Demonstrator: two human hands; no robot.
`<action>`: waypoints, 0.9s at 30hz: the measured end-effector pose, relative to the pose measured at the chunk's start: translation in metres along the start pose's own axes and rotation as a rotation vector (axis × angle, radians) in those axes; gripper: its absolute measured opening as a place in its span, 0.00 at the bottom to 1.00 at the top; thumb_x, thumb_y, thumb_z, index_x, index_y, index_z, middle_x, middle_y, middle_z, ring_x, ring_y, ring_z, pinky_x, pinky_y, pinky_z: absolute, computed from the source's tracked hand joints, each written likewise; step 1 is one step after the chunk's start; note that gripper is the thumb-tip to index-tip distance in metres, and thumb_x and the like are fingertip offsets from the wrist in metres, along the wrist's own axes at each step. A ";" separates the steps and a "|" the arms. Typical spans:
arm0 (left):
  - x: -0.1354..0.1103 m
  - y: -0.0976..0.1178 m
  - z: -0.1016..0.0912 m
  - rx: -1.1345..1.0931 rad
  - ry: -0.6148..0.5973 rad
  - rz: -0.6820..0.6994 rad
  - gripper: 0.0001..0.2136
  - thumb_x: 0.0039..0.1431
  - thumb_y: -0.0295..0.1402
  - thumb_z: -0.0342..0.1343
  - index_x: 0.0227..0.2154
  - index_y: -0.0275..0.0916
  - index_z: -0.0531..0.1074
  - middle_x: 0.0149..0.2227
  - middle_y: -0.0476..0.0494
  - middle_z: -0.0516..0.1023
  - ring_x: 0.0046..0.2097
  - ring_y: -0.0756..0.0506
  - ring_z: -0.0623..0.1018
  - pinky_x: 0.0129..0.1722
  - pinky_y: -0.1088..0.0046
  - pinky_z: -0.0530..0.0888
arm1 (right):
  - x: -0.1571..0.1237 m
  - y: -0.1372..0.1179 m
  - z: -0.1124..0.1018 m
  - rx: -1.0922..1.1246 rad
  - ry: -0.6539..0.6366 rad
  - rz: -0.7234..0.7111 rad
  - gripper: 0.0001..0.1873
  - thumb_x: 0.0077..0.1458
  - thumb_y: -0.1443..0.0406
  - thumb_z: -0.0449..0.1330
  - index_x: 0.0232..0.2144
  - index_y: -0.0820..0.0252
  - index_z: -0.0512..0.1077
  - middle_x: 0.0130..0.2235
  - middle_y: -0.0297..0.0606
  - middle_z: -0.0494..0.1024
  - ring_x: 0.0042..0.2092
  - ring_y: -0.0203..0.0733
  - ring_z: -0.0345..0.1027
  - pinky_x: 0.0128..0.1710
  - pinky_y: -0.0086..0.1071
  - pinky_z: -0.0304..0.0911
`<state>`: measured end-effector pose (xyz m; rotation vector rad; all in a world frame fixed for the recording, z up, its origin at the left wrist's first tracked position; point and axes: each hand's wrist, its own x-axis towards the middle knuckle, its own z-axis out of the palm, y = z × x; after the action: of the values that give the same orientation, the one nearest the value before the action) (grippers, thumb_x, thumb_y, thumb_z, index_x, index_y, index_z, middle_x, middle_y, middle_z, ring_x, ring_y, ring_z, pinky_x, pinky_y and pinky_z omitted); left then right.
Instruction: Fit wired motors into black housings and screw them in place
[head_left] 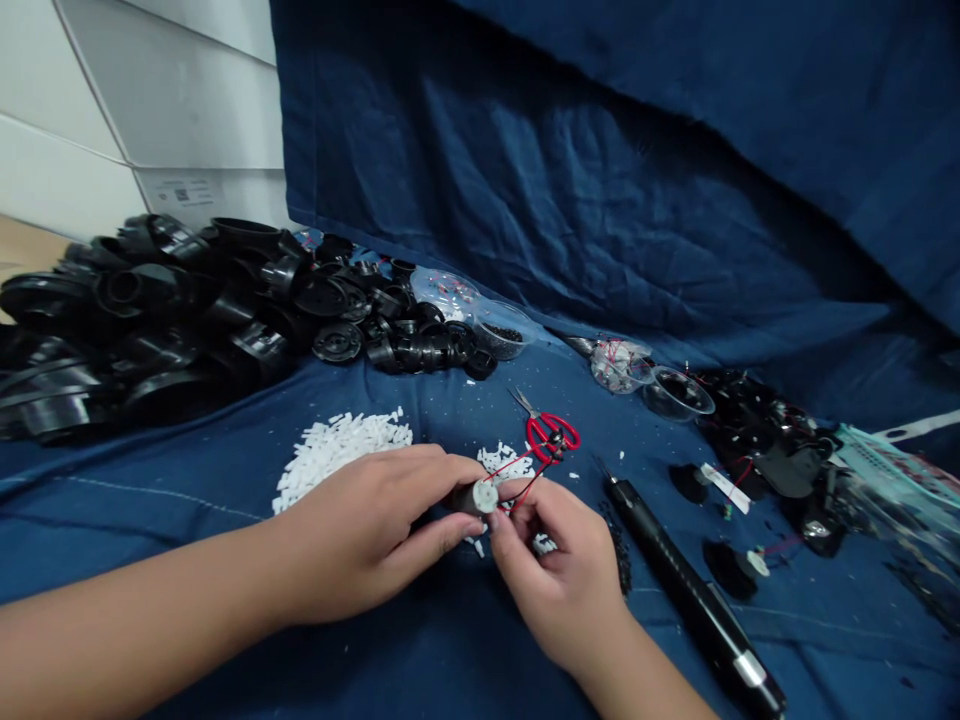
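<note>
Left hand: reaching in from the left, fingers curled and closed in a firm grip, thumb lying underneath.
Right hand: raised from below, thumb and fingertips pinched together, other fingers curled in.
Left forearm: bare, stretched low across the view.
Right forearm: bare, angled up from the bottom edge.
Hands: just beside each other.
</note>
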<state>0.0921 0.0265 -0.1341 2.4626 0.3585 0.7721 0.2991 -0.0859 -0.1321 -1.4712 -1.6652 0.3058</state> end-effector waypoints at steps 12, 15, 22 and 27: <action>-0.002 -0.001 0.001 0.045 0.015 0.038 0.12 0.78 0.37 0.54 0.59 0.49 0.69 0.46 0.47 0.83 0.43 0.43 0.83 0.43 0.67 0.75 | -0.002 -0.001 0.000 0.010 0.008 -0.004 0.07 0.67 0.65 0.60 0.36 0.58 0.77 0.26 0.27 0.68 0.27 0.34 0.61 0.29 0.30 0.58; -0.002 -0.001 0.001 0.037 0.013 0.031 0.12 0.78 0.38 0.54 0.59 0.49 0.69 0.45 0.48 0.83 0.42 0.43 0.82 0.42 0.68 0.74 | -0.001 -0.001 0.000 0.000 0.012 -0.002 0.07 0.66 0.65 0.61 0.35 0.57 0.78 0.25 0.27 0.67 0.27 0.34 0.60 0.28 0.30 0.58; 0.000 0.000 -0.004 0.031 0.021 -0.008 0.11 0.78 0.39 0.53 0.59 0.47 0.70 0.44 0.48 0.82 0.44 0.43 0.81 0.44 0.68 0.72 | 0.001 0.003 -0.002 -0.021 0.071 0.035 0.06 0.65 0.65 0.61 0.38 0.55 0.80 0.25 0.26 0.67 0.26 0.35 0.62 0.27 0.28 0.59; -0.001 0.003 -0.006 0.002 -0.046 0.027 0.12 0.78 0.38 0.52 0.60 0.48 0.68 0.44 0.49 0.81 0.43 0.44 0.80 0.43 0.67 0.72 | 0.001 0.007 0.000 -0.039 0.095 0.043 0.06 0.66 0.65 0.62 0.39 0.55 0.80 0.26 0.27 0.71 0.27 0.36 0.64 0.28 0.29 0.62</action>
<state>0.0879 0.0263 -0.1286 2.4873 0.3093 0.7251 0.3041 -0.0833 -0.1370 -1.5285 -1.5739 0.2243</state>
